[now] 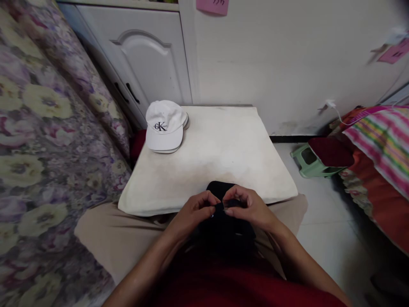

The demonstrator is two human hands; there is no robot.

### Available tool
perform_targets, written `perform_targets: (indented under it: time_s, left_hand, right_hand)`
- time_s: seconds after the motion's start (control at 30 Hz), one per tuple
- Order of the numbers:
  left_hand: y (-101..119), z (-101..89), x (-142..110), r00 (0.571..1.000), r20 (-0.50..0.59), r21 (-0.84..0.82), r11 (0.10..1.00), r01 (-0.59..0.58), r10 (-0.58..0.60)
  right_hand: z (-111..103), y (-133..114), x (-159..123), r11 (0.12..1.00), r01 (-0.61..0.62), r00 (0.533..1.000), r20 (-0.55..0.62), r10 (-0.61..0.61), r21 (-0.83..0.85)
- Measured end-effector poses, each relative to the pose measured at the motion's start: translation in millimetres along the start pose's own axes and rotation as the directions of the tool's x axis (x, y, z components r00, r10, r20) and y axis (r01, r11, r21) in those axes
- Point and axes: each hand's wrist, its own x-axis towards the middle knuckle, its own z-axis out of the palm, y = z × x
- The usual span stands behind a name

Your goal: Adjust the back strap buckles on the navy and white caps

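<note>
Here, my left grip (200,207) and right grip (254,207) are pinching the black item (225,232) beside the worktop (223,145), close together; this fine handling is calling for steadiness.

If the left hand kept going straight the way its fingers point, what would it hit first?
Most likely the right hand, whose fingertips face it closely. The left hand seems to pinch part of the black item between them; depth is hard to judge.
</note>
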Motion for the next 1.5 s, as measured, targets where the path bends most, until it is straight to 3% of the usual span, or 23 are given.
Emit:
perform_targets:
  time_s: [0.17, 0.37, 0.5, 0.63, 0.9, 1.13, 1.33, 1.5]
  left_hand:
    - [0, 2.1, 1, 1.0, -0.019, 0.014, 1.0, 0.006, -0.005]
    - [-5, 4.5, 4, 0.997, -0.054, -0.113, 0.993, 0.041, -0.048]
    - [-2, 3.8, 7, 0.997, -0.079, -0.052, 0.998, -0.029, 0.025]
    - [-1, 0.7, 10, 0.999, -0.048, 0.045, 0.999, -0.006, 0.009]
    - [-3, 6.6, 9, 0.998, -0.064, 0.268, 0.963, 0.021, -0.004]
    - [-2, 6.9, 7, 0.999, -0.044, 0.226, 0.974, 0.029, -0.019]
    - [5, 9.4, 5, 0.999, -0.045, 0.171, 0.985, 0.03, -0.022]
    - [5, 12.8, 6, 0.995, -0.096, 0.162, 0.986, 0.029, -0.014]
  right_hand:
    - [-5, 7, 1, 0.997, -0.036, 0.999, 0.019, 0.034, 0.075]
    - [-10, 14, 2, 0.996, -0.044, 0.999, -0.008, 0.044, 0.075]
    - [-12, 22, 2, 0.989, -0.05, 0.999, -0.014, 0.053, 0.141]
    - [-13, 29, 0, 0.981, -0.051, 0.998, -0.025, 0.056, 0.188]
    - [-9, 12, 1, 0.984, 0.039, 0.998, -0.038, -0.046, -0.174]
    - [-5, -4, 0, 0.924, 0.094, 0.995, -0.007, -0.104, -0.37]
    - [-5, -4, -2, 0.94, 0.08, 0.996, -0.016, -0.091, -0.331]
    - [-6, 0, -3, 0.984, 0.053, 0.998, -0.019, -0.057, -0.173]
